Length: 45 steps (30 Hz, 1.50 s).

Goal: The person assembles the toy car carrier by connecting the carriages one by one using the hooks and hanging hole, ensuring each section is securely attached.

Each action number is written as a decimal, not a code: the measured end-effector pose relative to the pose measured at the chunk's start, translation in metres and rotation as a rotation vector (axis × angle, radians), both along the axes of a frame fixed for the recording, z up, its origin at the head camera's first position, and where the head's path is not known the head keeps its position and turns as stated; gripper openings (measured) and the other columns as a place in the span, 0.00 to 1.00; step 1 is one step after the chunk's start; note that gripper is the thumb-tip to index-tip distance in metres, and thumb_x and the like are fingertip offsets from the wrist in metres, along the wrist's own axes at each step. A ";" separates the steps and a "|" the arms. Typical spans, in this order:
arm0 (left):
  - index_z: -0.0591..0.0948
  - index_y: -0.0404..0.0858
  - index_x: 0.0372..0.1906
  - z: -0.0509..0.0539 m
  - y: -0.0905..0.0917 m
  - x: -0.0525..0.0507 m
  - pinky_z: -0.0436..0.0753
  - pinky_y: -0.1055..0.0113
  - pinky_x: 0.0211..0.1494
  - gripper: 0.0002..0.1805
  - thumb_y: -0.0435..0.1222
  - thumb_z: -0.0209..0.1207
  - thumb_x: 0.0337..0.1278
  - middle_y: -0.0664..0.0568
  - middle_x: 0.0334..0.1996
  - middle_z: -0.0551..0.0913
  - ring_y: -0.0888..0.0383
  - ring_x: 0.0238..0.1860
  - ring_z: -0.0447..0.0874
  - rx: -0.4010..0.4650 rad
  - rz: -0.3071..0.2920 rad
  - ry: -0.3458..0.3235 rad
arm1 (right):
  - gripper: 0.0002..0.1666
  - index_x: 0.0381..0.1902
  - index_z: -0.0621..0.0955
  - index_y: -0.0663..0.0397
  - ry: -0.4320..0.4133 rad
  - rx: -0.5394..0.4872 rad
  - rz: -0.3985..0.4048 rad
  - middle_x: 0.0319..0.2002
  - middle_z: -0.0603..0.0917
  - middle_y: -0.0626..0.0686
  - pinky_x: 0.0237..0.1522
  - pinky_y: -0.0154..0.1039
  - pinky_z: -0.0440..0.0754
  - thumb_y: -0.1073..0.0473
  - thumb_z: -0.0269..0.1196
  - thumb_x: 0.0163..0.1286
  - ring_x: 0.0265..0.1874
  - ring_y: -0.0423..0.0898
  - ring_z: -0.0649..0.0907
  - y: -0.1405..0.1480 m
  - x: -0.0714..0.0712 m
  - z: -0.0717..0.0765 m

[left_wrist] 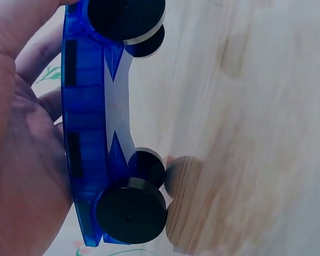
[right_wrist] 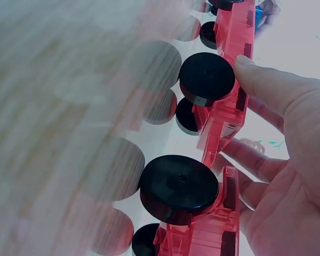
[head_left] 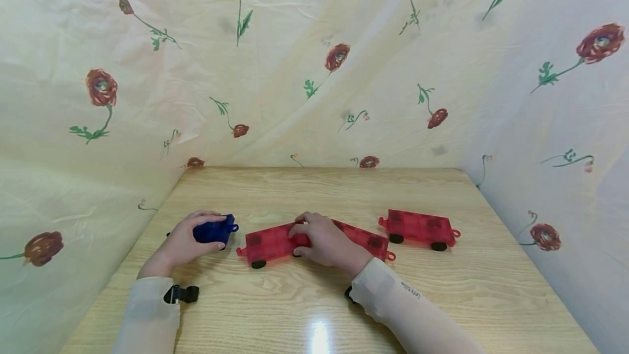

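My left hand (head_left: 189,236) grips a translucent blue wagon (head_left: 212,231) at the left of the table; in the left wrist view the blue wagon (left_wrist: 88,117) shows its black wheels, with the thumb and fingers around its body. Near the middle, my right hand (head_left: 326,242) holds the right end of a red wagon (head_left: 267,242), thumb on the near side and fingers on the far side. A second red wagon (head_left: 366,238) lies partly behind that hand. In the right wrist view the ends of the two red wagons meet beside the palm (right_wrist: 293,144).
Another red wagon (head_left: 417,225) stands apart on the right side of the wooden table (head_left: 255,310). A flowered cloth (head_left: 285,70) hangs behind the table and along both sides.
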<state>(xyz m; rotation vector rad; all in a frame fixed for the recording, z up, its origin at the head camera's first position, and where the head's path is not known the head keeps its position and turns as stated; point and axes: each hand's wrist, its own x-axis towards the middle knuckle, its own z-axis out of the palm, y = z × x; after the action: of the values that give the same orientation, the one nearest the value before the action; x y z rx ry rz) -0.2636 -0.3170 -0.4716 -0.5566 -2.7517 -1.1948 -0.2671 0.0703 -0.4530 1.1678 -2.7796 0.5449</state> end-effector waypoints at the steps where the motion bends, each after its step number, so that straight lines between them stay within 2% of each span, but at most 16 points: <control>1: 0.84 0.51 0.66 0.000 0.000 0.000 0.71 0.29 0.65 0.35 0.48 0.80 0.51 0.50 0.67 0.76 0.38 0.70 0.69 0.002 -0.004 0.001 | 0.19 0.55 0.88 0.41 -0.002 0.001 -0.005 0.61 0.79 0.52 0.62 0.50 0.78 0.47 0.76 0.67 0.57 0.50 0.79 0.000 0.000 0.000; 13: 0.85 0.53 0.64 -0.001 0.007 -0.001 0.74 0.35 0.65 0.33 0.48 0.81 0.50 0.51 0.67 0.77 0.42 0.68 0.71 0.027 -0.075 0.019 | 0.20 0.55 0.87 0.39 -0.009 0.013 -0.042 0.63 0.78 0.52 0.65 0.55 0.76 0.46 0.75 0.67 0.59 0.52 0.79 0.003 -0.006 -0.005; 21: 0.85 0.53 0.64 0.002 0.012 0.001 0.74 0.35 0.65 0.33 0.48 0.81 0.49 0.48 0.68 0.77 0.42 0.68 0.71 0.008 -0.088 0.026 | 0.19 0.56 0.87 0.40 -0.015 -0.007 -0.049 0.62 0.78 0.52 0.65 0.55 0.75 0.48 0.75 0.68 0.59 0.52 0.78 0.004 -0.006 -0.003; 29: 0.86 0.48 0.64 0.002 0.016 0.001 0.76 0.34 0.62 0.32 0.43 0.81 0.50 0.44 0.67 0.77 0.39 0.67 0.72 -0.003 -0.112 0.053 | 0.19 0.56 0.87 0.41 0.000 -0.010 -0.060 0.61 0.78 0.51 0.64 0.52 0.76 0.48 0.74 0.69 0.58 0.51 0.78 0.004 -0.008 -0.006; 38: 0.86 0.49 0.63 0.003 0.020 0.002 0.78 0.40 0.61 0.33 0.45 0.82 0.48 0.50 0.66 0.77 0.43 0.66 0.72 0.008 -0.128 0.011 | 0.19 0.56 0.88 0.41 -0.008 -0.019 -0.063 0.61 0.79 0.52 0.63 0.53 0.76 0.49 0.75 0.69 0.58 0.52 0.78 0.004 -0.009 -0.006; 45: 0.86 0.48 0.63 0.003 0.019 0.002 0.78 0.38 0.60 0.32 0.45 0.81 0.49 0.49 0.65 0.78 0.41 0.66 0.72 -0.025 -0.136 0.043 | 0.19 0.56 0.88 0.41 -0.005 -0.018 -0.067 0.60 0.79 0.52 0.63 0.53 0.76 0.48 0.75 0.69 0.58 0.52 0.78 0.004 -0.008 -0.006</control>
<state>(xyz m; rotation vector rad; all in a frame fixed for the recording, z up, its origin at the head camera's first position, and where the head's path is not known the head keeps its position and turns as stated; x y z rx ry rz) -0.2616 -0.2980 -0.4690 -0.7733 -2.7350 -1.1618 -0.2756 0.0747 -0.4590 1.0667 -2.8002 0.5660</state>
